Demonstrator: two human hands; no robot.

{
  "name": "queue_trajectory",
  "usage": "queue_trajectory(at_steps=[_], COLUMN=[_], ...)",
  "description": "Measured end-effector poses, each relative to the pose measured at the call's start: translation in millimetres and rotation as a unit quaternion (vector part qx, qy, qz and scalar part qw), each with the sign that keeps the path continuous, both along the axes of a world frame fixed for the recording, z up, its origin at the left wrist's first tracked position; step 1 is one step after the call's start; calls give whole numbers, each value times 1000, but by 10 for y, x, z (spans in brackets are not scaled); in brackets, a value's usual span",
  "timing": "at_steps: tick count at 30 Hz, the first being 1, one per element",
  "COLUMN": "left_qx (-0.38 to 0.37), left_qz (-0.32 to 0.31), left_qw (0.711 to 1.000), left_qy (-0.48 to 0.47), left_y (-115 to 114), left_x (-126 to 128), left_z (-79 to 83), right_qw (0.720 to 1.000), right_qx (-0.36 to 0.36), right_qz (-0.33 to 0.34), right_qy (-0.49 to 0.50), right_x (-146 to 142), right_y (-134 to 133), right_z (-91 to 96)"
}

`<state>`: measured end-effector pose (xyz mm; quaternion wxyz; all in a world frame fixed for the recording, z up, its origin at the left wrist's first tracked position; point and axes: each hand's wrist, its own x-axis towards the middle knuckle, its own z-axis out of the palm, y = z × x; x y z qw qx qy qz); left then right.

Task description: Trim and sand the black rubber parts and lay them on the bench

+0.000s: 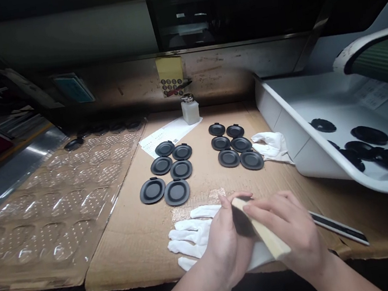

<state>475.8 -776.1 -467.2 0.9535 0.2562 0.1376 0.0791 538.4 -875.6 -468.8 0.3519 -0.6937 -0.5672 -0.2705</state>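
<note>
My left hand (225, 244) is closed around a dark oval part (241, 219), mostly hidden by my fingers and the bar. In my right hand (294, 230) is a pale cream rectangular bar (266, 234), pressed along the face of that part. Beneath my hands a white glove (192, 235) lies flat, fingers pointing left. Just beyond, several black oval covers (177, 192) rest in pairs on the cardboard (128, 246). Another group of black oval covers (229, 158) sits further right.
A clear blister tray (60, 198) covers the left side, with a few black parts at its far end. At the right stands a white bin (307, 158) holding black parts. A pump bottle (190, 110), a paper sheet (153, 141), a crumpled glove (271, 146) and a black-and-silver strip (339, 227) lie around.
</note>
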Motion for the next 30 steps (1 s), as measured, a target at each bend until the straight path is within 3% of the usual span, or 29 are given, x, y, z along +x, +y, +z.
queue_trajectory(at_steps=[5, 11, 16, 20, 23, 25, 28, 30], left_qx=[1, 14, 19, 19, 31, 45, 80, 109], left_qz=[4, 22, 8, 20, 17, 11, 1, -6], left_qw=[1000, 1000, 1000, 999, 999, 999, 996, 993], left_qy=[11, 3, -20, -29, -22, -22, -40, -51], left_y=[-6, -5, -32, -33, -20, -17, -25, -34], left_x=[-5, -3, -8, -18, -15, -11, -11, -16], left_z=[39, 17, -12, -9, -17, -17, 4, 22], right_qw=[992, 993, 986, 973, 952, 972, 987, 987], right_qx=[32, 36, 76, 90, 101, 30, -96, -120], right_qz=[-117, -116, -125, -113, -166, -124, 8, 27], right_qy=[-38, -9, 77, 179, 238, 197, 130, 101], right_x=[-124, -123, -62, -5, 86, 138, 164, 141], right_y=[37, 96, 257, 43, -284, -443, -499, -452], right_z=[-18, -54, 89, 177, 210, 233, 233, 188])
